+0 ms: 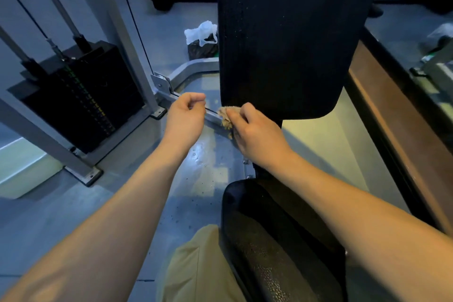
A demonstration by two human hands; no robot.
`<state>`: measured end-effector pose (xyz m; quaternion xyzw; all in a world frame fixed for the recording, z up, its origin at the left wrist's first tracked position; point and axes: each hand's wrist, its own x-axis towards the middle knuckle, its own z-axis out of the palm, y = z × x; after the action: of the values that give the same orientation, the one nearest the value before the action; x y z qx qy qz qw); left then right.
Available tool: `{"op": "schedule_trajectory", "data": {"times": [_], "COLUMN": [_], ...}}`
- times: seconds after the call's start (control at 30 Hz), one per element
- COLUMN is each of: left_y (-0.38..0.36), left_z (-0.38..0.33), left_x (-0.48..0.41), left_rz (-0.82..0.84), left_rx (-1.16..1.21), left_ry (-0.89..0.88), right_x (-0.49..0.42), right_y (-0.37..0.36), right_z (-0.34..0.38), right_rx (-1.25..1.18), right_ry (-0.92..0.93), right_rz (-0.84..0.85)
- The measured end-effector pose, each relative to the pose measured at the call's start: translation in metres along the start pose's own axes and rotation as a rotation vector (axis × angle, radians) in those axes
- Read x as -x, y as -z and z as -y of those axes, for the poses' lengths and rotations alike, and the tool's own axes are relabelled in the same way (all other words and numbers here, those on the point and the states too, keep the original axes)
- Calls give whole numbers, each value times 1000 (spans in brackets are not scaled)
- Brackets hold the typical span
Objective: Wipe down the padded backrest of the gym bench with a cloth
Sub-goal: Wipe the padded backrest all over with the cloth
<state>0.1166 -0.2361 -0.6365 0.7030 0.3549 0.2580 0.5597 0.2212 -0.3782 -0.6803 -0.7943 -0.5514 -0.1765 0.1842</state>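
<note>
The black padded backrest (289,39) stands upright in the upper middle of the head view, flecked with pale specks. My right hand (255,132) grips a crumpled tan cloth (226,116) against the backrest's lower left corner. My left hand (185,117) hovers just left of the cloth with its fingers loosely curled and nothing in them. The black seat pad (277,240) lies below, under my right forearm.
A grey steel frame (137,39) with a black weight stack (81,95) stands on the left, its base bar running under my hands. A white plastic bag (202,33) sits on the floor behind. A brown ledge (392,115) runs along the right. My tan trouser leg (196,267) is at the bottom.
</note>
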Motion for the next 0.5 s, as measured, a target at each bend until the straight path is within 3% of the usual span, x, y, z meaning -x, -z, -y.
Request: {"op": "schedule_trajectory", "data": {"times": [0.13,0.2,0.27,0.37,0.43,0.5], "left_y": [-1,0,2,6,8,6], "left_z": [-16,-25,-31,-31,-26,-20], "left_x": [-5,-8,-10,-11,-7,-1], "left_rz": [-44,-63,-75,-77,-45,10], "left_rx": [52,56,44,34,14,-14], "left_ry": [-31,-57,-74,-82,-86,-83], "right_x": [-66,-101,-113,-82,-48,-26], "right_y": [64,78,69,36,19,16], "right_z": [-10,-15,-12,-11,-12,-11], "right_rx": [50,124,151,177,135,-6], "right_ry": [-89,-160,-140,33,141,111], "right_rz": [-337,-423,-418,-361,-198,-15]}}
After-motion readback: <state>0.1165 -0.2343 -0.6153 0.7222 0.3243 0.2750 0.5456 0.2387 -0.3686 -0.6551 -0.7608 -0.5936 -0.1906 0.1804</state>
